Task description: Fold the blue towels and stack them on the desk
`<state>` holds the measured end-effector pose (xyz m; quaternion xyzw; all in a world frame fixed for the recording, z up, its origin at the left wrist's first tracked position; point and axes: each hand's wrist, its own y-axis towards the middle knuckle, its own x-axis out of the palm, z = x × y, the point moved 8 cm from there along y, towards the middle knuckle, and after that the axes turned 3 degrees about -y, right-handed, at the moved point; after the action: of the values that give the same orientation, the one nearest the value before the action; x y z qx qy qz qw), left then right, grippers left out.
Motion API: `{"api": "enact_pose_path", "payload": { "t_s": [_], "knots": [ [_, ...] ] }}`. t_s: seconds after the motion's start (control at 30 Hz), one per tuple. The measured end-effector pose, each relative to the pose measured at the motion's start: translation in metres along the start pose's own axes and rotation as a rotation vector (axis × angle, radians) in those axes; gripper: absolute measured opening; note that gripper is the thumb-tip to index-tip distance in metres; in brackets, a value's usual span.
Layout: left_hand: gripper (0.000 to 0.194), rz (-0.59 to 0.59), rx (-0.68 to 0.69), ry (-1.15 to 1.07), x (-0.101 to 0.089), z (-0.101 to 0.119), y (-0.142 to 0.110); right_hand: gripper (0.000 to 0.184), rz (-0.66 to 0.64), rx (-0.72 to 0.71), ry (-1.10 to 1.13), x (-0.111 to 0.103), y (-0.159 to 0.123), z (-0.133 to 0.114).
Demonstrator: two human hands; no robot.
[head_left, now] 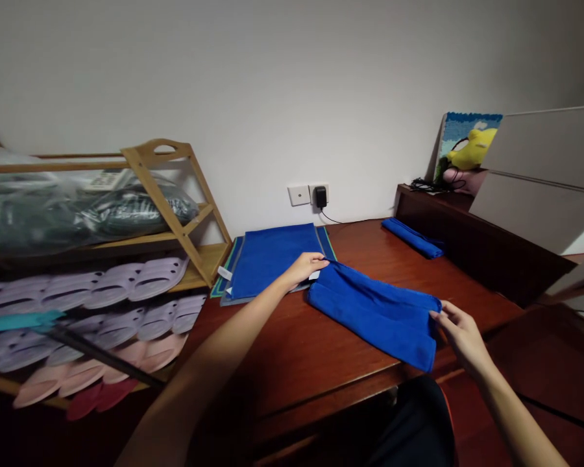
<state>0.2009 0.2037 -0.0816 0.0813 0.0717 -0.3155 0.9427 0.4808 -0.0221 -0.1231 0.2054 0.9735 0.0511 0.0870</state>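
A blue cloth (370, 311) is stretched between my hands above the front of the brown wooden table (282, 363). My left hand (305, 267) pinches its upper left corner, beside a small white label. At its right end, my right hand (460, 327) grips the upper corner between thumb and fingers. The lower part of the cloth hangs down toward the table's front edge. Behind my left hand lies a flat stack of cloths (277, 256), blue on top with grey and green-edged ones under it. A folded blue cloth (413, 237) rests at the back right.
To the left stands a wooden rack (170, 214) with plastic-wrapped bundles (141, 207) and rows of lilac and pink slippers (111, 285). A black plug (320, 196) sits in the wall socket. White boxes (540, 149) and a picture (467, 143) stand on the raised ledge at right.
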Motion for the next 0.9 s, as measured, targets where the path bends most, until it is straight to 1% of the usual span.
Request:
{"api": "enact_pose_path", "payload": {
  "t_s": [0.1,0.2,0.3,0.37,0.43,0.5,0.63,0.73,0.83,0.9],
  "knots": [
    [0.036,0.067,0.038,0.197,-0.002,0.006,0.000,0.038,0.026,0.029,0.057,-0.002,0.002,0.003],
    [0.027,0.146,0.069,0.389,-0.003,0.014,0.006,0.047,0.049,0.059,0.079,-0.007,0.000,0.011],
    [0.016,0.204,0.076,0.513,0.002,0.021,0.023,0.049,0.076,0.058,0.081,-0.015,-0.004,0.017],
    [0.012,0.207,0.063,0.577,0.012,0.023,0.041,0.048,0.116,0.044,0.059,-0.022,-0.008,0.020],
    [0.009,0.181,0.037,0.623,0.029,0.021,0.062,0.048,0.176,0.018,0.001,-0.031,-0.012,0.022],
    [0.007,0.153,0.004,0.659,0.050,0.017,0.083,0.046,0.249,-0.010,-0.065,-0.041,-0.015,0.025],
    [0.014,0.132,-0.058,0.702,0.096,0.004,0.118,0.045,0.359,-0.050,-0.166,-0.064,-0.019,0.038],
    [0.018,0.129,-0.074,0.706,0.133,-0.005,0.136,0.046,0.439,-0.059,-0.314,-0.086,-0.021,0.056],
    [0.019,0.120,-0.072,0.686,0.166,-0.013,0.149,0.050,0.544,-0.018,-0.512,-0.108,-0.025,0.074],
    [0.017,0.108,-0.073,0.662,0.183,-0.018,0.155,0.053,0.600,-0.030,-0.634,-0.117,-0.029,0.077]
  ]
}}
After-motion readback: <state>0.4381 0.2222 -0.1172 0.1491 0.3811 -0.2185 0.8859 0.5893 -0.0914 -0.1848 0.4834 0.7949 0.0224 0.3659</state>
